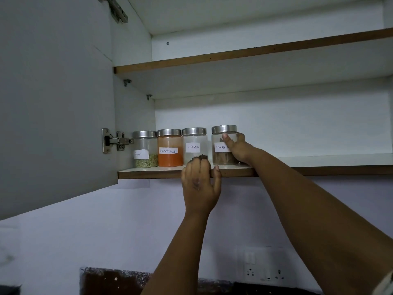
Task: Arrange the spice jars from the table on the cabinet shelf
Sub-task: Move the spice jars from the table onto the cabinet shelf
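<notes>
Several clear spice jars with steel lids stand in a row on the lower cabinet shelf [319, 170]. From the left they are the fennel jar [145, 149], the red chilli powder jar [170, 148], the cloves jar [194, 143] and the cinnamon jar [221, 145]. My right hand [238, 148] is wrapped around the right side of the cinnamon jar, which rests on the shelf. The fingers of my left hand [201, 184] are curled over the shelf's front edge below the cloves jar, and they hold no jar.
The grey cabinet door [55, 103] is swung open at the left on its hinge [116, 141]. An upper shelf [255, 51] runs above. The lower shelf continues bare to the right. A wall socket panel [263, 266] and a dark counter edge lie below.
</notes>
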The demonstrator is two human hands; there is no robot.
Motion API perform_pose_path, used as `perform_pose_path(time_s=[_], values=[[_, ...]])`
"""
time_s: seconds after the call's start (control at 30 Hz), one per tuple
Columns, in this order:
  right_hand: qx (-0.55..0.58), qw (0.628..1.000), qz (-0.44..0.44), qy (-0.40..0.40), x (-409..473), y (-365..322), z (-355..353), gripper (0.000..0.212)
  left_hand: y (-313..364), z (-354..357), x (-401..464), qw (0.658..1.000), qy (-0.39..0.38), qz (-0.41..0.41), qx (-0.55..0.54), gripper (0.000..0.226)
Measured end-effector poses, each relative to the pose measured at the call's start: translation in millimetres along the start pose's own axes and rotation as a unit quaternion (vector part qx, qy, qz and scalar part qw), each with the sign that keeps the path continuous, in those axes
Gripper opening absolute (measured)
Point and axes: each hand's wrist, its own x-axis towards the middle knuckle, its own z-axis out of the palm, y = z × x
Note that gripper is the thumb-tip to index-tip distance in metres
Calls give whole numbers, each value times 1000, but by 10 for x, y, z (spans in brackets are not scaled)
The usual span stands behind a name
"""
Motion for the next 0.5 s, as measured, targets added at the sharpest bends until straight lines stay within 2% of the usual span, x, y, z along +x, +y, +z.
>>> perform_pose_path(time_s=[0.17,0.27,0.5], values=[[42,999,29,-14,74,40,-20,79,-9,0,8,1000,2,-3,-18,25],[16,999,29,-11,76,46,-33,78,-29,-10,12,1000,-1,1,-25,21],[-25,999,27,-16,23,31,-21,77,-43,-26,20,999,-16,-5,-36,28]])
